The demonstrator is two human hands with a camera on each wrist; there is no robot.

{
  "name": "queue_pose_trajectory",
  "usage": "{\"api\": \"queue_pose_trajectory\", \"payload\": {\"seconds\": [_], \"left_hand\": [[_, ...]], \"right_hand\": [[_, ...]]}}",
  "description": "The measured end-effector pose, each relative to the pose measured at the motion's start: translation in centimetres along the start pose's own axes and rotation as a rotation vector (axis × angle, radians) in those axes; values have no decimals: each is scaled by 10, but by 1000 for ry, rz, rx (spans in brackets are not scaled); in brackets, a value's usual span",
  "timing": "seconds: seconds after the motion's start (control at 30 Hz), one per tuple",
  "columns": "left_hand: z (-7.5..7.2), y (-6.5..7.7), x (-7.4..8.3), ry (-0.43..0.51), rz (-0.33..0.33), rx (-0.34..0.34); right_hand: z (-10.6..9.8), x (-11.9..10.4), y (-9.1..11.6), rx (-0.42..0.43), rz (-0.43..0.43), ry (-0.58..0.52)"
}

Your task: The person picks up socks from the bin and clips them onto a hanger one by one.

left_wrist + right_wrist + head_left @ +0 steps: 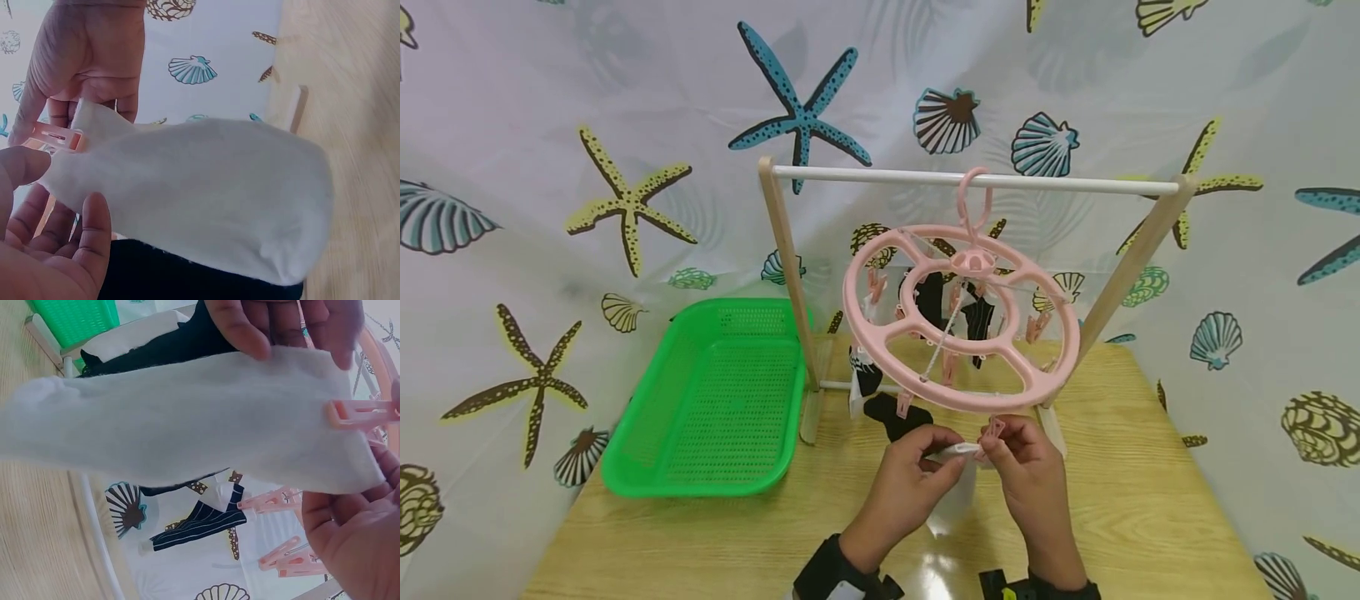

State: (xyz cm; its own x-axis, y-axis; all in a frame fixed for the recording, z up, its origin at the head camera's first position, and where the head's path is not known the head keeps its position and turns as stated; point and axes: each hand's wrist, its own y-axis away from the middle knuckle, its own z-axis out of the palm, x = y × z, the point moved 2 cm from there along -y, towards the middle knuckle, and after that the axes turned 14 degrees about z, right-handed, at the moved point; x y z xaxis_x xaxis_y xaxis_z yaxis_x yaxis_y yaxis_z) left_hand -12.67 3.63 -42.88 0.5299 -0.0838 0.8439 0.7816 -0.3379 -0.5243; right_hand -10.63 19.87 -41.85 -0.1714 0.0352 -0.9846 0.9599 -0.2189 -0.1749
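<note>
A white sock (219, 187) hangs below the front rim of the pink round drying hanger (867, 333). By its top edge, my left hand (917, 471) pinches the sock between thumb and fingers. My right hand (1033, 467) holds a pink clothespin (992, 429) at the other side of that edge. In the right wrist view the clothespin (359, 414) sits over the sock's opening, its jaws on the fabric. The sock's toe hangs free. Just behind it is a black sock (895, 415), clipped to the hanger.
The hanger hooks over a white rod (880, 175) on a wooden stand (786, 258). More dark socks, including a striped sock (200, 522), hang from it, with several other clothespins. A green basket (700, 487) stands left on the wooden table (1150, 500).
</note>
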Motion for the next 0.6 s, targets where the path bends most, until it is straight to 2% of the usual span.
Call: {"api": "queue_pose_trajectory", "payload": {"seconds": [0.2,0.47,0.6], "left_hand": [[-4,7,-8,-64,6,45],[-15,24,-14,-136,-36,98],[-23,32,-13,-258,42,105]], "right_hand": [[-6,1,-9,36,58,107],[-19,1,-7,166,107,308],[-24,6,3,213,76,420]]}}
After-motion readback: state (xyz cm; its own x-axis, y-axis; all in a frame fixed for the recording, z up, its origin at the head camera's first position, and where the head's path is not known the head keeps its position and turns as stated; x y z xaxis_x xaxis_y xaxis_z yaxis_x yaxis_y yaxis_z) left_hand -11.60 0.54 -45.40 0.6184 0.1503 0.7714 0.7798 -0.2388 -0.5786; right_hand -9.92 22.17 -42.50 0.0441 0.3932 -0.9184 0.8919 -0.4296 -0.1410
